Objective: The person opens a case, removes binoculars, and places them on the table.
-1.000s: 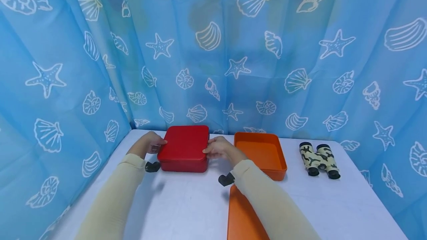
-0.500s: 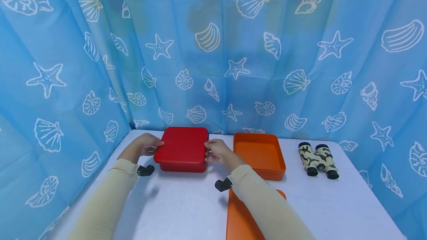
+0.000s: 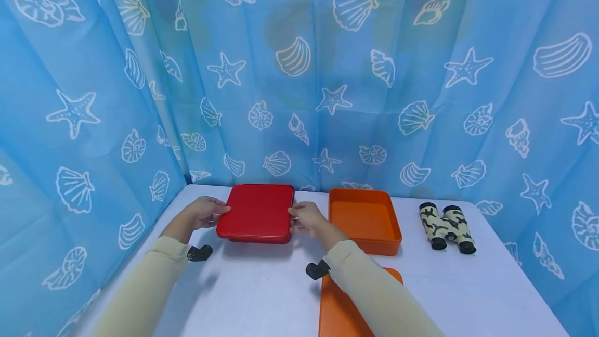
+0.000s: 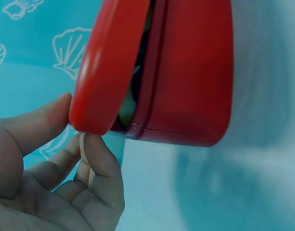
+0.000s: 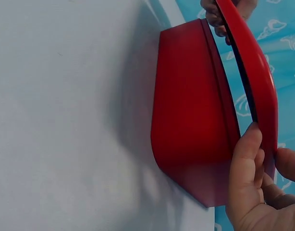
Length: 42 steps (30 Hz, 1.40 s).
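A red box (image 4: 190,72) rests on the white table, its red lid (image 3: 256,211) raised a little off the rim and tilted. My left hand (image 3: 207,213) pinches the lid's left edge, thumb on top and fingers beneath. On the opposite edge my right hand (image 3: 306,217) grips it the same way. Through the gap in the left wrist view, something dark and yellowish-green (image 4: 128,103) shows inside, mostly hidden. The right wrist view has a strip of curtain between lid and box (image 5: 190,96), with left-hand fingers at the far end.
Right of the red box stands an orange open box (image 3: 362,217). Its orange lid-like panel (image 3: 343,308) lies nearer, partly under my right forearm. Camouflage binoculars (image 3: 446,228) lie at the far right. A blue shell-patterned curtain (image 3: 327,66) hangs along the table's back and left edges.
The red lid has come up off its box, its near edge now jutting out over the front wall. Both hands have moved slightly with it. The orange things and binoculars stay put.
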Available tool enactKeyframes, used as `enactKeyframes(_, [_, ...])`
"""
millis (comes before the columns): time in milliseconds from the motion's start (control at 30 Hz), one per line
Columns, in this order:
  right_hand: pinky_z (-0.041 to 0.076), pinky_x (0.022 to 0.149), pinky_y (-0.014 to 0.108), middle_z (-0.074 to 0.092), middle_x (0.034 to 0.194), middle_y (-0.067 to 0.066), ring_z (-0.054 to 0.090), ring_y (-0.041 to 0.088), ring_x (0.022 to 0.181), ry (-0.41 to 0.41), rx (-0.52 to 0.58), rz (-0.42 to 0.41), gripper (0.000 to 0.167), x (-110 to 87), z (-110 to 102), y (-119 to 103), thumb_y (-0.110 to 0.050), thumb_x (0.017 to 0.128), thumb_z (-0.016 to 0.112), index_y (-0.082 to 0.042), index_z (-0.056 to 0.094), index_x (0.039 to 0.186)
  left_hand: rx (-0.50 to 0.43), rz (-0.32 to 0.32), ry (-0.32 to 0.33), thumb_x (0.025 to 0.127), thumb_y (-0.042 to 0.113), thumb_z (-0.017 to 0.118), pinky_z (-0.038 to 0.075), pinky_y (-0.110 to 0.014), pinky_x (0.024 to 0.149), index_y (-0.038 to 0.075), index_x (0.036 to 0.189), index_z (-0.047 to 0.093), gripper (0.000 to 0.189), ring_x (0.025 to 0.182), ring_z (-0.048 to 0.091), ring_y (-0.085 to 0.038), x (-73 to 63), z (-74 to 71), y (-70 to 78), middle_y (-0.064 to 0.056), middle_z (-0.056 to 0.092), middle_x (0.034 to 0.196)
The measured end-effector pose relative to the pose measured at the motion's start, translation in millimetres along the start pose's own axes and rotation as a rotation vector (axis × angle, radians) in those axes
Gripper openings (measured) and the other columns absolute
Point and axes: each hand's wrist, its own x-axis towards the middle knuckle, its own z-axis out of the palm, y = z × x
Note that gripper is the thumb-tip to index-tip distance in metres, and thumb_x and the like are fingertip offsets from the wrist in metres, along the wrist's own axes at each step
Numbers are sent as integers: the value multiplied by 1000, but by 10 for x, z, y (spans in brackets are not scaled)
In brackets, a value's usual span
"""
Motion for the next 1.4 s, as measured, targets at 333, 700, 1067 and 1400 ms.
enactKeyframes(333, [57, 76, 42, 59, 110, 17, 62, 29, 92, -79, 61, -20, 44, -158, -9, 77, -17, 94, 65, -1, 48, 132, 15, 28, -25, 82, 23, 79, 56, -39, 81, -3, 131, 44, 65, 100, 60, -32, -120, -37, -122, -19, 56, 122])
enactKeyframes(700, [57, 77, 43, 59, 107, 17, 63, 27, 88, -138, 95, -30, 38, -395, 116, 186, -13, 95, 63, 0, 47, 128, 62, 58, -14, 77, 27, 83, 56, -41, 79, -3, 131, 44, 73, 99, 60, -32, -345, -123, -293, -19, 56, 120])
enactKeyframes(1067, [58, 75, 42, 59, 107, 16, 64, 28, 91, -196, 52, -25, 37, -640, 132, 319, -12, 95, 64, 2, 47, 125, 74, 62, -6, 74, 27, 86, 57, -40, 78, -2, 129, 47, 74, 99, 60, -32, -555, -89, -456, -18, 56, 118])
enactKeyframes(1400, [58, 73, 43, 64, 99, 16, 67, 27, 85, -239, 12, -10, 37, -839, 128, 481, -13, 93, 66, 2, 48, 121, 76, 72, -19, 76, 24, 83, 56, -43, 79, -5, 127, 48, 68, 98, 60, -31, -780, -34, -649, -17, 58, 116])
